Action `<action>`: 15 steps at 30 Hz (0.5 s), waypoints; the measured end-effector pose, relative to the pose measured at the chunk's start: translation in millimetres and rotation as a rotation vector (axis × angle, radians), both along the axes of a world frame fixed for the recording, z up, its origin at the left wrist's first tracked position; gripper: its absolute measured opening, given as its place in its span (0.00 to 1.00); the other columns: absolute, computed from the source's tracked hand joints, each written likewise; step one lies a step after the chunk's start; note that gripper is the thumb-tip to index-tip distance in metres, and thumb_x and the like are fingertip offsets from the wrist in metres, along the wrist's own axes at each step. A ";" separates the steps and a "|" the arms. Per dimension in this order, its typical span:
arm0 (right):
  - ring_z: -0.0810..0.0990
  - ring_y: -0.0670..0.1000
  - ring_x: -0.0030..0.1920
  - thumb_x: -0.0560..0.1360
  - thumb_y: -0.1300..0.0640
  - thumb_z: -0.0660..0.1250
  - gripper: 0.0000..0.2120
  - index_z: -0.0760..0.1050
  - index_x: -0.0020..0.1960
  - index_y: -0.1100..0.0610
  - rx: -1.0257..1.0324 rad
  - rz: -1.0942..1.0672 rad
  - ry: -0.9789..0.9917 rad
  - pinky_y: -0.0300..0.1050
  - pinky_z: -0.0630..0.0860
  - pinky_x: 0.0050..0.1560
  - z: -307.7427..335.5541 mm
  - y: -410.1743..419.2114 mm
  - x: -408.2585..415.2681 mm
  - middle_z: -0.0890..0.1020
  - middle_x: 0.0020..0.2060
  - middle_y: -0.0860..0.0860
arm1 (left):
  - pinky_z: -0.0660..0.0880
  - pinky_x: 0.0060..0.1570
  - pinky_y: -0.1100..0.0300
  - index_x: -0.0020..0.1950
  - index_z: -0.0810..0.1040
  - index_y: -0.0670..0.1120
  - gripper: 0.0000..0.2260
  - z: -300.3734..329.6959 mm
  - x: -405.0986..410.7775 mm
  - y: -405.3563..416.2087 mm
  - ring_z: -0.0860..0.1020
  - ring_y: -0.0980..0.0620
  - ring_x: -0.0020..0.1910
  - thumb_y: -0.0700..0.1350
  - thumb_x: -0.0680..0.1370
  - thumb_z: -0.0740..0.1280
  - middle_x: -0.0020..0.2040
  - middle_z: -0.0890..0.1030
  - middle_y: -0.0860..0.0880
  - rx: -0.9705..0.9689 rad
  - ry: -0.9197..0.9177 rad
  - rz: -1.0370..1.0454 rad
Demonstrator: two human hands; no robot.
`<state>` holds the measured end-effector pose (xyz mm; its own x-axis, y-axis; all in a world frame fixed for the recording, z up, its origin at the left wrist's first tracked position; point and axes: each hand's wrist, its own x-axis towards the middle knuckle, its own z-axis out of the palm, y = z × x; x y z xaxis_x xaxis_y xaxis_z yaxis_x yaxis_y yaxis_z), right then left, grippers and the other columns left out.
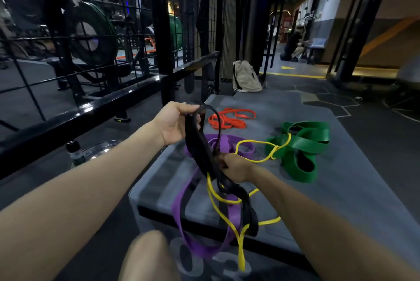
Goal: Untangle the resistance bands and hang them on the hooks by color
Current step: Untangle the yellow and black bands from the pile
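My left hand [176, 123] is raised and shut on the top loop of a wide black band [200, 146]. Lower and to the right, my right hand [236, 168] grips the same black band where it twists with a thin yellow band [227, 208]. A purple band [181, 219] hangs tangled with them over the front edge of a grey padded box [341, 201]. The yellow band also runs back and loops through a green band [302, 144] lying on the box. An orange-red band [231, 118] lies coiled at the box's far end. No hooks are identifiable.
A black metal rack with wire mesh [102, 53] stands left and ahead. A water bottle [75, 151] and a metal plate [100, 149] lie on the floor at left. A beige bag [246, 76] leans behind the box. A person [293, 46] crouches far right.
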<state>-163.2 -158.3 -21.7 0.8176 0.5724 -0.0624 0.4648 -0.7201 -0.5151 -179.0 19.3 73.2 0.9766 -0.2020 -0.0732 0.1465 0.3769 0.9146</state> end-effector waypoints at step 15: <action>0.70 0.48 0.20 0.78 0.61 0.61 0.18 0.72 0.29 0.60 0.808 -0.774 0.074 0.36 0.67 0.23 13.9 -61.6 42.5 0.72 0.23 0.56 | 0.63 0.19 0.67 0.43 0.70 0.43 0.08 -10.4 15.2 14.0 0.66 0.56 0.21 0.31 0.74 0.56 0.35 0.73 0.45 0.390 0.026 0.108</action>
<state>-120.6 -219.8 -7.8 0.9803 -0.1945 0.0346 -0.0141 -0.2434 -0.9698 -163.9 33.3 62.8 0.9875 -0.0502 -0.1494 0.1504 0.0170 0.9885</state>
